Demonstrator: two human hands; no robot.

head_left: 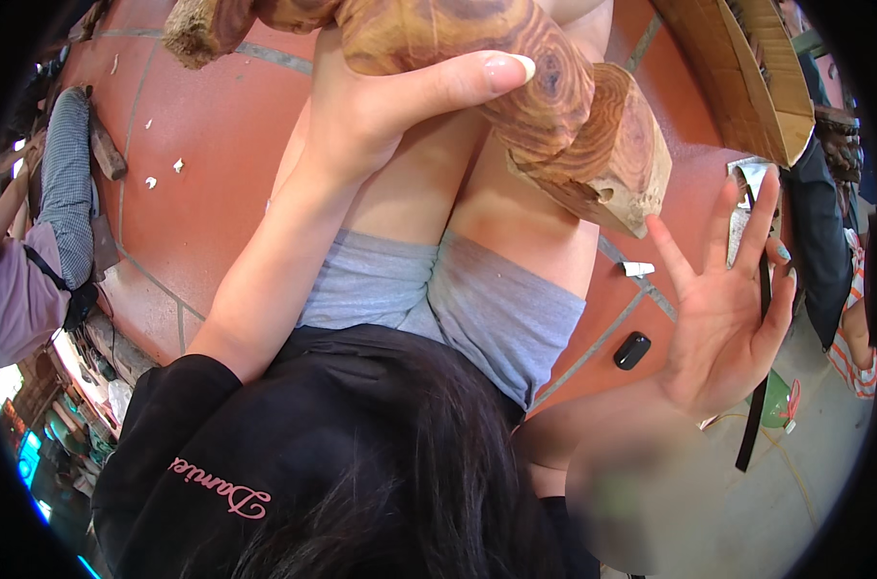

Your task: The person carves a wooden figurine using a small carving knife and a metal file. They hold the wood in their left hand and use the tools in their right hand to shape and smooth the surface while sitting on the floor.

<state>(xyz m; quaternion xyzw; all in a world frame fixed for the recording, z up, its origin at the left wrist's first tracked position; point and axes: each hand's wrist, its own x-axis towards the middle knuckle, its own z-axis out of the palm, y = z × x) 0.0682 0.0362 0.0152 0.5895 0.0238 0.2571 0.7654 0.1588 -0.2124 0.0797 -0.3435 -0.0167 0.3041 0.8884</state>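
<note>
A carved piece of wood (429, 34), brown with swirling grain and rounded lobes, lies across the top of the view above my bare legs. Its rough, pale cut end (631, 198) points right. My left hand (376, 111) grips the carving, thumb stretched along its near side; the other fingers are hidden by the wood. To the right of the cut end, my right hand (718, 314) is raised with its palm showing and fingers spread, holding nothing. One of its fingertips is close to the wood's corner; I cannot tell whether they touch.
Orange floor tiles (183, 125) lie around me, with white scraps (637, 269) and a small black oval object (632, 350). An opened cardboard box (747, 77) stands at upper right. Another person (57, 232) sits at left; a dark-clothed leg (817, 241) shows at right.
</note>
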